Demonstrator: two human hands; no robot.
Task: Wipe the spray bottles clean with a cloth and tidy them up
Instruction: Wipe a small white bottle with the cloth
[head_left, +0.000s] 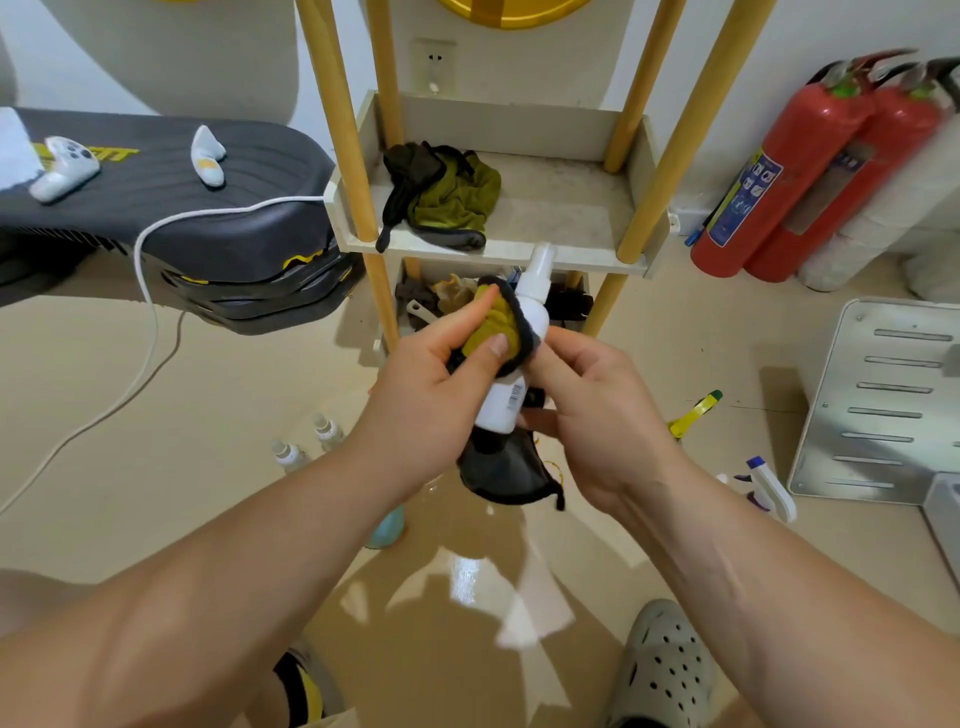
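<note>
Left hand (426, 389) pinches a yellow dark-edged cloth (501, 318) on the white plastic spray bottle (534, 310); right hand (592, 415), at 3 o'clock, grips its lower part.

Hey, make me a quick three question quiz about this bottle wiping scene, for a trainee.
1. True or false: the white spray bottle stands on the shelf.
2. Which hand presses the yellow cloth against the bottle? A left hand, B right hand, C neither.
3. Fill in: ___ red fire extinguishers stand by the wall.
Key: 1 false, the right hand holds it off the shelf; 2 A; 3 two.
</note>
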